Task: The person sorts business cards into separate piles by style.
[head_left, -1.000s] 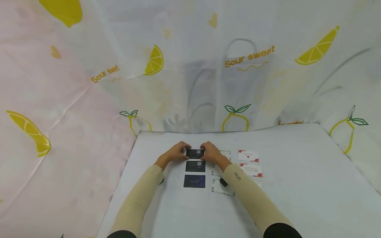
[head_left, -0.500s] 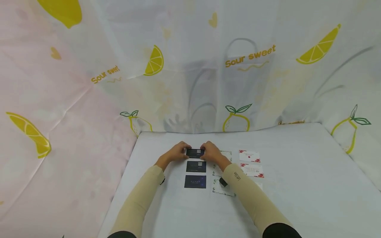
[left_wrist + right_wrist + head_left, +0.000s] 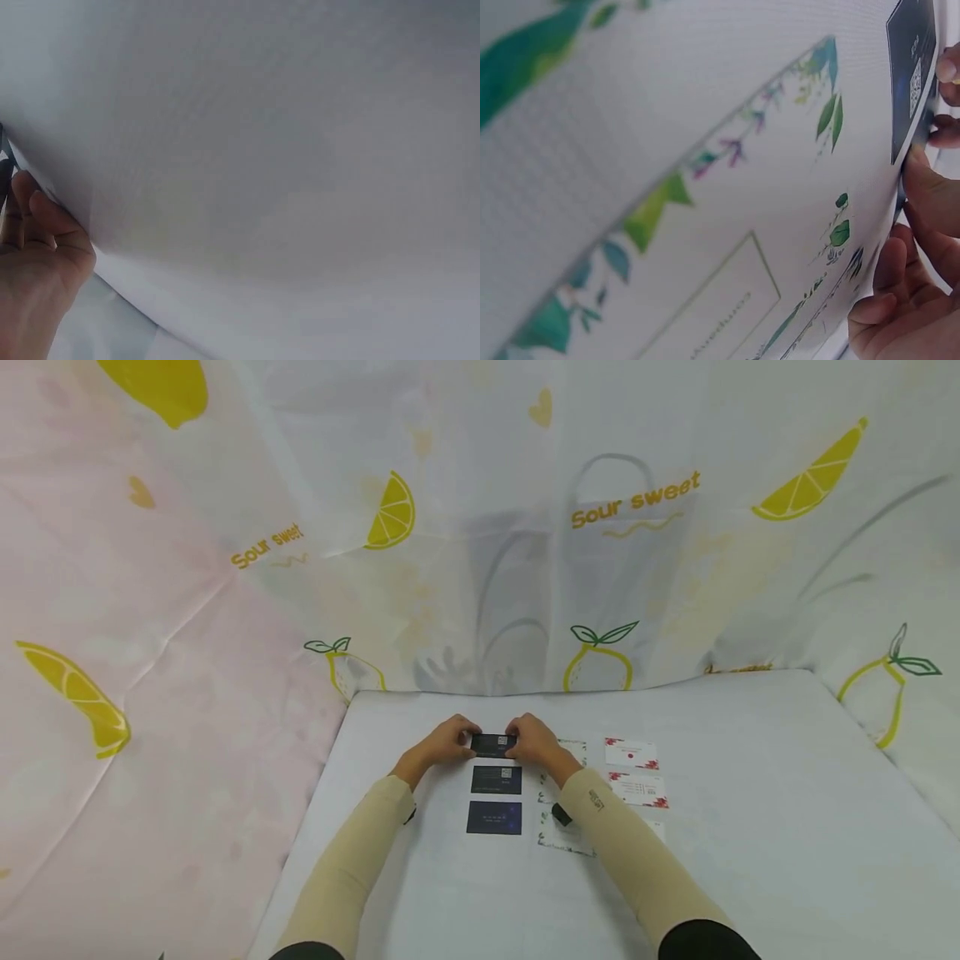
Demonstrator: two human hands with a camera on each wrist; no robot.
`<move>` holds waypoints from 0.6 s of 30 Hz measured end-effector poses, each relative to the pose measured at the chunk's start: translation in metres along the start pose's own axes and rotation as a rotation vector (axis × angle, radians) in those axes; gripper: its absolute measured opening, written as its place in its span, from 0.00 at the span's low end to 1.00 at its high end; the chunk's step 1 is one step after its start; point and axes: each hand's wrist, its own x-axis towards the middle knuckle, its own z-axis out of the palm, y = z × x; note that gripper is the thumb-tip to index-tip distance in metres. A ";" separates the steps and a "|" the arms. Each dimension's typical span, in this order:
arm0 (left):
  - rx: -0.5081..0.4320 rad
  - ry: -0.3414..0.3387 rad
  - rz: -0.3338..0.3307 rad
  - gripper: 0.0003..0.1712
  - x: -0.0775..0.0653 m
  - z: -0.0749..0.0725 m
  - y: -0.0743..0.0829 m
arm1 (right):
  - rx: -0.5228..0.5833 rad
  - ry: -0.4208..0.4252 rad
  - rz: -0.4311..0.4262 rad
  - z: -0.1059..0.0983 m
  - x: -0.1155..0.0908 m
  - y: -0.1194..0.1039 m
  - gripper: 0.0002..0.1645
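Table: white-covered top [image 3: 435,902], with small printed cards laid out in three columns.
Sleeves: beige, reaching in from the near side [image 3: 352,852], dark at the elbow ends; the right one passes over part of the layout.
Nearest dark card [image 3: 494,818]: bottom of the left column, touched by neither hand.
Leafy cards [image 3: 551,841]: middle column, partly hidden under the right arm.
Red-flowered cards [image 3: 631,753]: right column, two easy to see; another white card [image 3: 656,829] mostly covered by the sleeve, its print hidden from me.
Middle dark card [image 3: 496,780]: just beyond the nearest one, a small square code near its upper right corner.
Far dark card [image 3: 492,745]: top of the left column, between the two hands; whether flat or slightly raised, I can't tell.
Left hand [image 3: 447,740]: fingers and thumb bent, pinching its left short edge.
Right hand [image 3: 535,743]: grasping the right short edge likewise.
Feel: likely very light, thin and fairly stiff, apt to slide on the cloth and to bow if squeezed; I'd take it lightly by the short edges, near the corners.
Backdrop: hanging cloth [image 3: 442,435] behind the table, printed with lemons and "Sour sweet" lettering [image 3: 636,500].
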 end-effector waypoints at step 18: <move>-0.020 0.001 -0.042 0.24 0.000 0.002 0.001 | 0.047 0.016 0.035 0.000 -0.003 -0.002 0.29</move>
